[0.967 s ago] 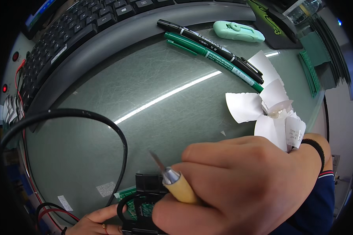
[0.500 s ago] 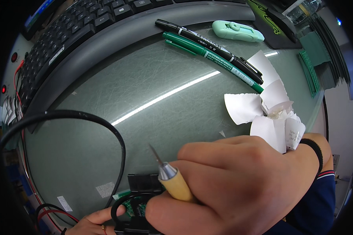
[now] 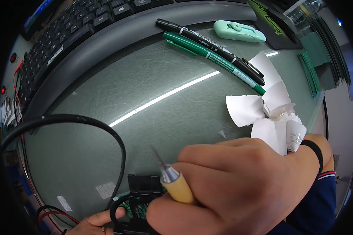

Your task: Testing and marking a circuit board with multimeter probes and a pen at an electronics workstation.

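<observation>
My right hand (image 3: 239,180) is closed round the yellow wooden handle of an awl (image 3: 178,188). Its metal collar and thin, slightly bent tip point up and to the left, clear of the glass. Under that fist sits a green circuit board (image 3: 125,205) with black parts (image 3: 145,183) round it, partly hidden by the fist and cut off by the lower edge. My left hand (image 3: 99,223) grips the board's left side, its thumb beside a black loop; the other fingers are mostly out of sight. A thick black cable (image 3: 123,152) arches up from the board to the left.
Torn white paper (image 3: 243,110) with a clear blob lies by my right wrist. Green and black marker pens (image 3: 213,58) and a mint-green cutter (image 3: 239,32) lie beyond. A keyboard (image 3: 86,23) borders the back; a mouse (image 3: 281,24) and stacked dark sheets (image 3: 329,51) stand right.
Very little differs. The cable's arch has dropped slightly, and the awl with my right hand has shifted a touch to the right and down. Both hands keep their hold.
</observation>
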